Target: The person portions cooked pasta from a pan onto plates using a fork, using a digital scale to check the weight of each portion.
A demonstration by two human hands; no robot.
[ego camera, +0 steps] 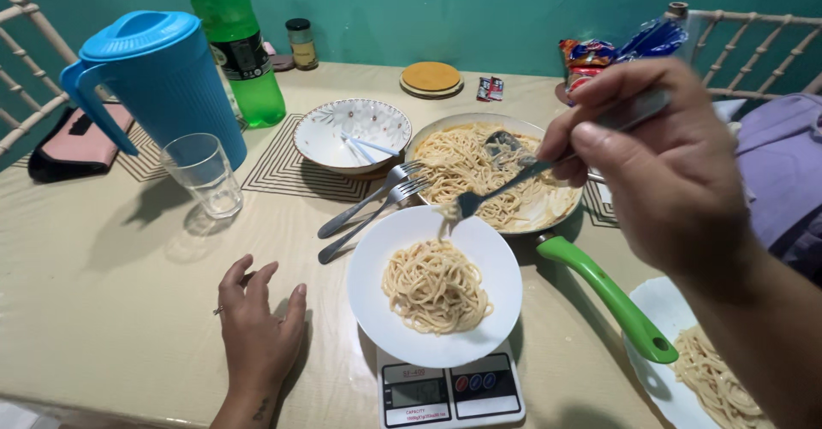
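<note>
My right hand (664, 168) is shut on a metal fork (501, 187), its tines just over the far rim of a white plate (381, 262) with a few strands hanging from them. The plate holds a heap of spaghetti (435, 286) and rests on a small digital kitchen scale (451, 390). Behind it sits a pan (548, 129) of spaghetti with a green handle (610, 296). My left hand (255, 326) lies flat on the table to the left of the plate, fingers spread, holding nothing.
Two forks (370, 207) lie left of the pan. A patterned bowl (351, 134), a clear glass (204, 175), a blue jug (158, 82) and a green bottle (235, 44) stand at the back left. A second plate of spaghetti (664, 309) is at the right edge.
</note>
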